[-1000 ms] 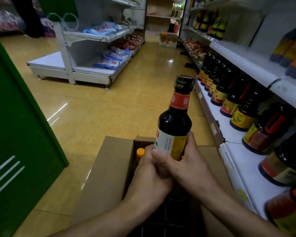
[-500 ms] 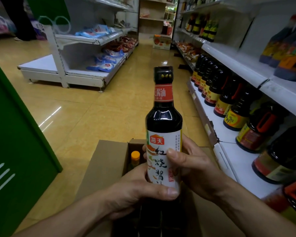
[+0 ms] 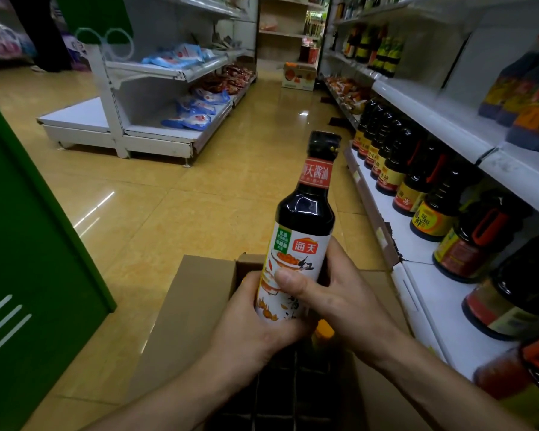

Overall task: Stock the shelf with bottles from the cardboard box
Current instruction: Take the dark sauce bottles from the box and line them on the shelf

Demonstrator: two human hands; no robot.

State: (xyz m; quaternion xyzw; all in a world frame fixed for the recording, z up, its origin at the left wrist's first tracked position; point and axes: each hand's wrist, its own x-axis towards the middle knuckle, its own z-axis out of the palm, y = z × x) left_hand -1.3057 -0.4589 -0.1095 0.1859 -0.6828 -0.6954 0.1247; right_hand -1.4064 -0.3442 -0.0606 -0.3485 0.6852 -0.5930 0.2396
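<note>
Shop aisle; both hands' fingers [image 3: 288, 279] curled round soy sauce bottle [image 3: 302, 219], gripping it above cardboard box [image 3: 184, 306].

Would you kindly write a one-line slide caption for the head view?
Left hand and right hand hold a dark sauce bottle above the open cardboard box, beside the stocked shelf.

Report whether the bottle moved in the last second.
Yes, only turning: the bottle stays over the far end of the cardboard box, but its label has rotated rightward to face the camera.
</note>
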